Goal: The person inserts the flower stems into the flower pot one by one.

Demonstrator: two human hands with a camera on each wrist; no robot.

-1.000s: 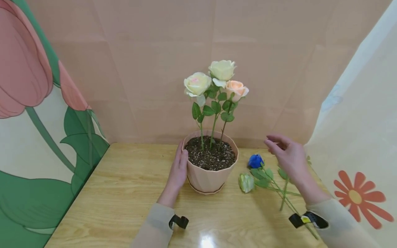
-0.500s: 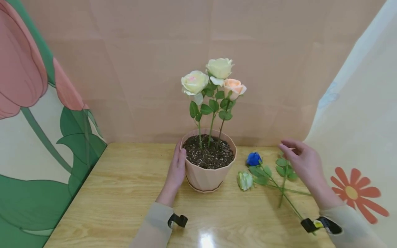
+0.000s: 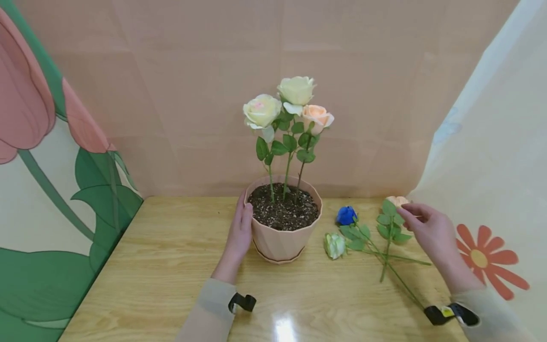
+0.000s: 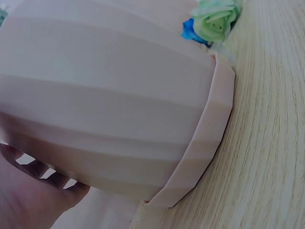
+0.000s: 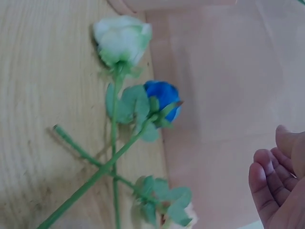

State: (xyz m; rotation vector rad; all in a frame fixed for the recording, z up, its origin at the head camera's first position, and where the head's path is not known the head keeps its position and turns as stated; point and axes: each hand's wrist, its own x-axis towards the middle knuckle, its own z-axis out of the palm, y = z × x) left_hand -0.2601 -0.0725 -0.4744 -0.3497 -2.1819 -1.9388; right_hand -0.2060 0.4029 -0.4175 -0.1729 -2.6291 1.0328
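Note:
A pale pink flowerpot (image 3: 279,242) on a matching saucer holds dark soil and several things planted upright: a cream rose with a pink centre (image 3: 261,112), a taller cream rose (image 3: 297,90) and a peach rose (image 3: 317,118). My left hand (image 3: 240,232) rests flat against the pot's left side; the left wrist view shows its fingers (image 4: 62,183) along the wall. My right hand (image 3: 431,232) hovers beside a lying peach rose (image 3: 397,201), its fingers loosely bent. In the right wrist view nothing shows between those fingers (image 5: 259,186).
Right of the pot, a blue rose (image 3: 346,215) and a pale green rose (image 3: 335,245) lie on the wooden table (image 3: 179,266), their stems crossing that of the lying peach rose. A pinkish cloth (image 3: 205,118) hangs behind, and a flower-printed one (image 3: 491,180) on the right.
My right hand has moved right and slightly down, uncovering the lying peach rose and its leaves. My left hand keeps its place on the pot. The whole view has shifted slightly.

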